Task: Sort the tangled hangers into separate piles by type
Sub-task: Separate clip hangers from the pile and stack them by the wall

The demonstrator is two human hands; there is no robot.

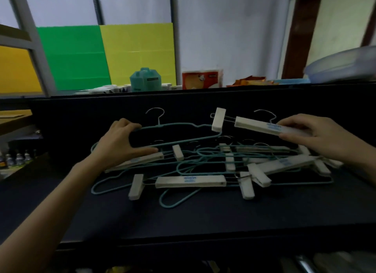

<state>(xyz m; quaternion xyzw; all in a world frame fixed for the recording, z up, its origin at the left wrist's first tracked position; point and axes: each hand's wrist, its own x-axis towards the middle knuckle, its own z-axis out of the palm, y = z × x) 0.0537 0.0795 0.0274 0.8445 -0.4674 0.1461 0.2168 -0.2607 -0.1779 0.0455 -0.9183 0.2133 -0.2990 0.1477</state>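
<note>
Head view: the tangled pile [191, 181] of hangers lies in the middle of the dark worktop [203, 217], teal wire ones threaded through white clip ones, and no separate piles show yet. The left hand [120, 144] has its grip closed on the shoulder of a wire hanger [177, 123], fingers curled over the top wire and thumb underneath, close to a white bar in the heap. That hanger stands tilted up off the pile with its hook toward the back wall, probably so its loop can be drawn free of its neighbours. The right hand [309, 132] pinches one end of a clip hanger [256, 126] by its white bar, raised above the heap. Its far clip [218, 119] sits just at the wire hanger's right shoulder; whether they are hooked together I cannot tell. Holding one type in each hand and pulling them apart looks like the way to break the snarl. The wire loops below still cross several clip bars, so a quick tug could drag the rest along.
</note>
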